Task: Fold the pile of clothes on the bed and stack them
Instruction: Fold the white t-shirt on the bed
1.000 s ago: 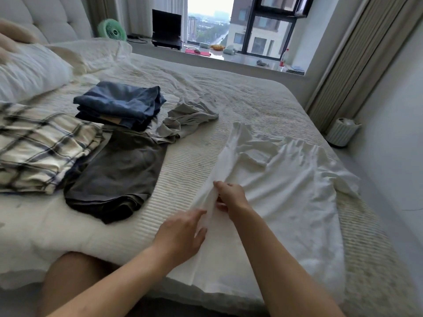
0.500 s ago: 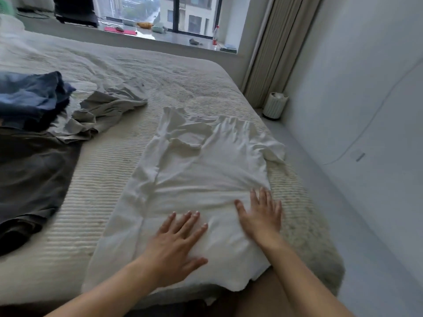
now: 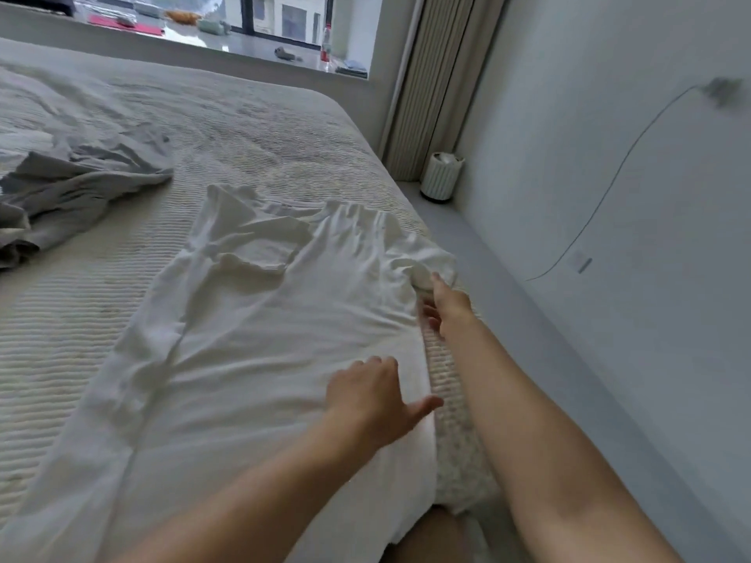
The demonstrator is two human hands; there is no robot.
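A white shirt (image 3: 252,343) lies spread on the bed (image 3: 252,128), its left side and sleeve folded inward. My left hand (image 3: 374,400) rests on the shirt near its right edge, fingertips down and thumb stretched out. Further up that edge, my right hand (image 3: 443,306) reaches the crumpled right sleeve (image 3: 430,264). Its forefinger touches the sleeve and the other fingers are loosely bent and blurred, with no fabric seen in them. A crumpled grey garment (image 3: 81,188) lies unfolded at the left.
The bed's right edge runs close beside my right arm, with grey floor (image 3: 508,278) and a wall beyond. A white ribbed bin (image 3: 441,176) stands by the curtain (image 3: 439,75). The window sill (image 3: 227,38) holds small items. My knee (image 3: 439,534) is at the bed's near edge.
The view has swung right and the folded stack has left it. Both hands lifted from pressing the lower shirt; the right hand moved up to the right sleeve, the left shifted right.
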